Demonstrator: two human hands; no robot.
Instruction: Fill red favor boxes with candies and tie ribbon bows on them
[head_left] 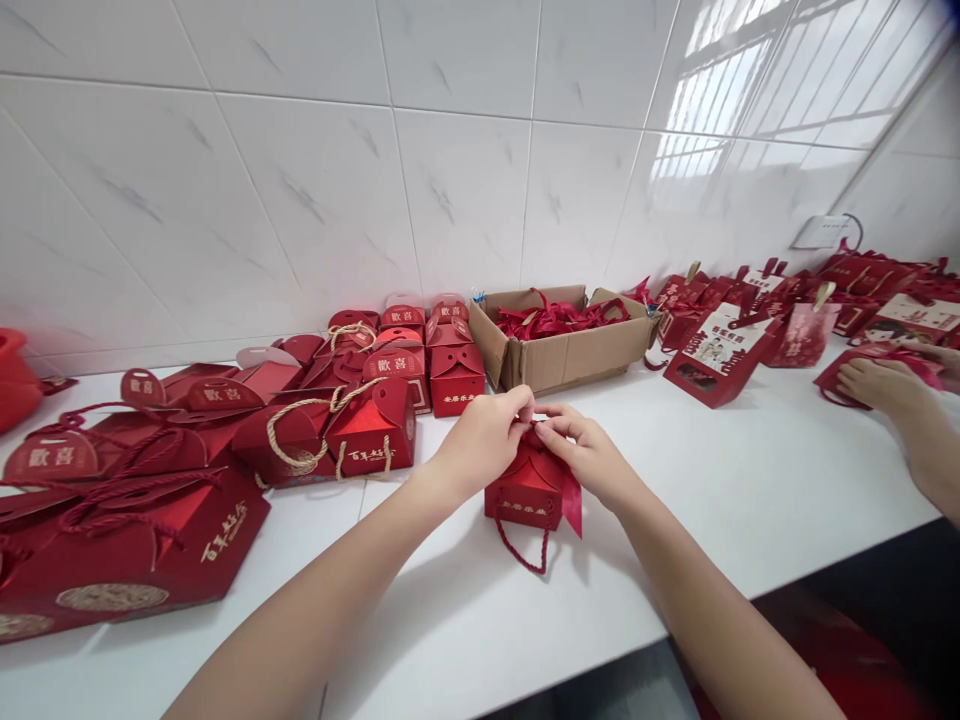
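Observation:
A small red gift box with gold characters stands on the white table in front of me. Its dark red cord handle droops over the front. At the top of the box, my left hand and my right hand meet with their fingertips pinched close together. A red satin ribbon hangs from the top, down the box's right side, below my right hand. The fingers of both hands are closed on the ribbon at the lid, though the exact grip is partly covered by the fingers.
Behind the hands sits an open cardboard carton of red ribbons. Red gift boxes with cord handles crowd the left. More red boxes stand at the right, where another person's hands hold a red item. A tiled wall backs the table.

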